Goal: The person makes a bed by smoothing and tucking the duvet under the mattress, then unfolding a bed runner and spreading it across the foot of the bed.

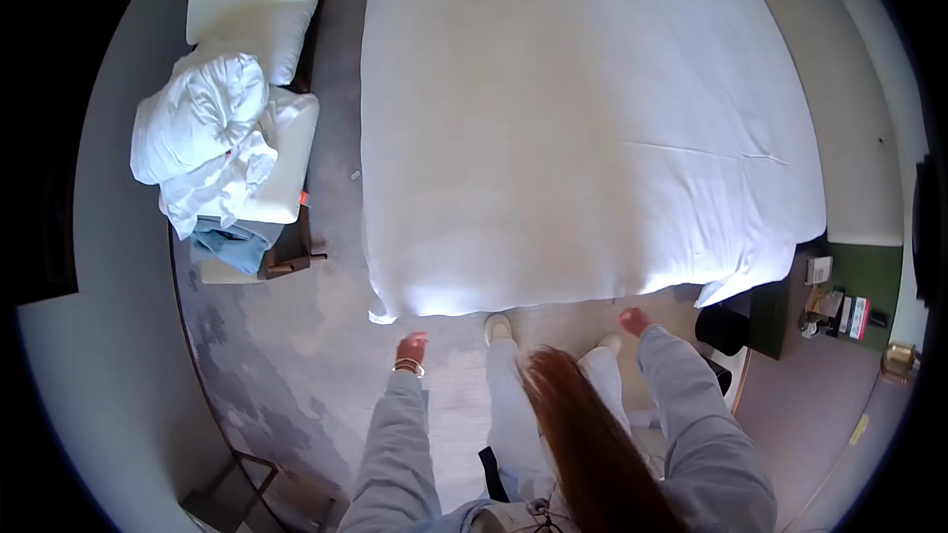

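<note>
A white sheet (494, 138) covers the large bed in front of me. Its near edge hangs down, with a loose corner (729, 286) at the right and small creases on the right half. My left hand (412, 347), with bracelets at the wrist, is held over the floor just short of the bed's near left corner. Its fingers are loosely bent and hold nothing visible. Past the sheet's near edge, my right hand (635, 321) hangs in the air, fingers slightly curled, with nothing seen in it. Neither hand touches the sheet.
At the left, a chair (286, 255) bears white cushions and crumpled white bedding (202, 118), with a blue cloth (232, 245) below. A green bedside table (851, 271) with small items stands at the right, beside a black bin (722, 330). A dark-framed piece of furniture (242, 494) is at lower left.
</note>
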